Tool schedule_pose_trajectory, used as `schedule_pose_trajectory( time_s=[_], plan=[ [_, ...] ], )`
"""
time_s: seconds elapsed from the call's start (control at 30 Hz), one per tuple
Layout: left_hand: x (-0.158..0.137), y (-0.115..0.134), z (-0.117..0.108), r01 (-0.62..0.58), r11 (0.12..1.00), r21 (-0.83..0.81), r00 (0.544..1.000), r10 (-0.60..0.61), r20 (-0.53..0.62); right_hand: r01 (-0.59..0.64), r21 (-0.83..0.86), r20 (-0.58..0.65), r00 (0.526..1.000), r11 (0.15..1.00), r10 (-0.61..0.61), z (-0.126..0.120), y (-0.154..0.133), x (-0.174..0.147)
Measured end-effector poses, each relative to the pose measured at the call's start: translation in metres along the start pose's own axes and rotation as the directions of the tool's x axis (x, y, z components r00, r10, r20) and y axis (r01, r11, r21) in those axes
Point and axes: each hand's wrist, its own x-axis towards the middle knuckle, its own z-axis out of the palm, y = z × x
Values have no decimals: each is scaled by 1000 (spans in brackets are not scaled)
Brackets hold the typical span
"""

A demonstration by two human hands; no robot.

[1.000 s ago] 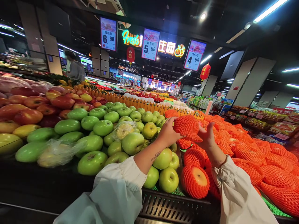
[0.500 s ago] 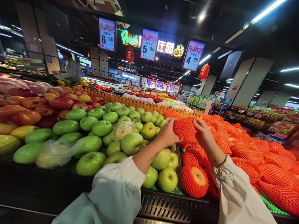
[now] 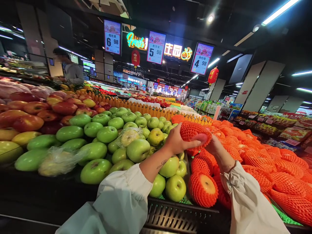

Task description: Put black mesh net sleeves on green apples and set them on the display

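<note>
Held up in front of me is an orange in a red foam net [image 3: 195, 130], its fruit mostly covered by the mesh. My left hand [image 3: 179, 141] is closed around its left side, with the thumb stretched along the underside. At its right end is my right hand [image 3: 212, 145], whose fingers are mostly hidden behind the net. A pinkish patch shows at the near side, but I cannot tell whether it is a fingertip or fruit. Just below, another netted orange [image 3: 204, 189] sits at the tray's front. Green apples [image 3: 175, 188] lie left of it.
Many netted oranges [image 3: 258, 175] fill the right side. Red apples [image 3: 28, 123] are heaped at the far left. Among the green apples lies a plastic-wrapped fruit [image 3: 57, 162]. A low orange picket fence [image 3: 168, 114] runs behind. A person [image 3: 73, 71] stands at the back left.
The netted orange has been turned and tilted between my hands. My right hand has shifted from its near edge to behind its right end, and my left thumb now lies under it.
</note>
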Motion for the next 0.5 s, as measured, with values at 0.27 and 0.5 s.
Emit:
schedule_pose_trajectory(
  time_s=[0.27,0.5],
  plan=[
    [4,-8,2,63,996,-69,987,-72,-143,21,-131,102,995,991,-8,-5,7,-2],
    [2,2,0,54,994,100,998,-52,-28,184,-247,-48,978,951,-202,-4,3,8]
  ],
)
